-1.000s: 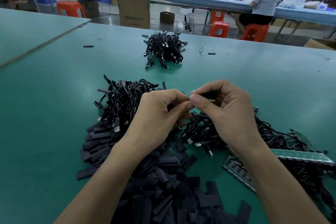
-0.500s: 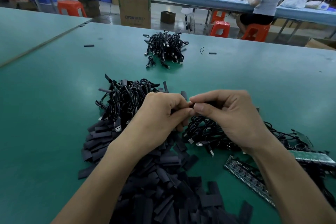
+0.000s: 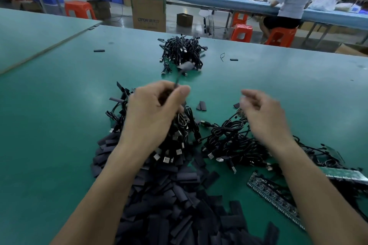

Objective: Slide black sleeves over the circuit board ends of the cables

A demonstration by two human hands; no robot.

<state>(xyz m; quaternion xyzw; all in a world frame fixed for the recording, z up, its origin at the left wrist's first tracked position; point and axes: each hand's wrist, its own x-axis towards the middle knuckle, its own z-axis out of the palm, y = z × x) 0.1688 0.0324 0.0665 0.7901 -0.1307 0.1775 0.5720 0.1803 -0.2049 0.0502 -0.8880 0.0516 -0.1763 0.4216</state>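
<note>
My left hand [image 3: 153, 111] pinches a thin black cable whose sleeved end [image 3: 186, 66] sticks up and away, blurred by motion. My right hand [image 3: 262, 111] hovers apart from it with loosely curled fingers and holds nothing. Below both hands lies a heap of flat black sleeves [image 3: 171, 201]. Tangled black cables with USB plugs [image 3: 225, 143] lie between my wrists. A second pile of cables [image 3: 182, 53] sits farther away on the green table [image 3: 59, 125].
Green circuit board strips [image 3: 274, 199] lie at the right beside my right forearm. Loose sleeves [image 3: 201, 105] and small bits [image 3: 99, 50] dot the table. Beyond the far edge stand orange stools [image 3: 242, 33], cardboard boxes [image 3: 149, 14] and a seated person [image 3: 292, 2].
My hands have come apart. The right hand let go and drew to the right; the left hand moved forward, swinging the cable's sleeved end toward the far pile.
</note>
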